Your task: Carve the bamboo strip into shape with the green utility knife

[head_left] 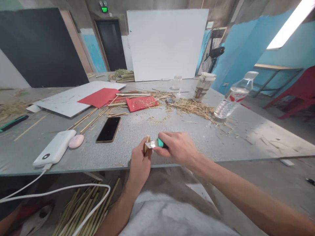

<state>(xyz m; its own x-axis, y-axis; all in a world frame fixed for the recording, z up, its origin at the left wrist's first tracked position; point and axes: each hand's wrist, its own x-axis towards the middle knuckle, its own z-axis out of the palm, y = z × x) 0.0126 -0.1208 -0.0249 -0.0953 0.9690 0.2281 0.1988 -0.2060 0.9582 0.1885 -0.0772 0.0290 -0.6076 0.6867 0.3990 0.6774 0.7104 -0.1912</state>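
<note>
Near the table's front edge, my left hand (141, 159) is closed round a short piece of dry stalk (148, 139), tan in colour and held upright. My right hand (178, 147) grips a utility knife (159, 143) with a green and black handle. Its blade meets the stalk just above my left fingers; how deep it sits cannot be made out. A black phone (108, 129) lies flat to the left of my hands. Beyond them, straw scraps and a red envelope-like piece (142, 103) with shavings on it rest on the grey table (187, 131).
A white power bank (55, 147) with a cable and a pink round case (76, 141) sit at left. A water bottle (232, 96), a paper cup (204, 86) and a straw heap (192, 108) stand to the right. Bundled stalks (83, 206) are below the table edge.
</note>
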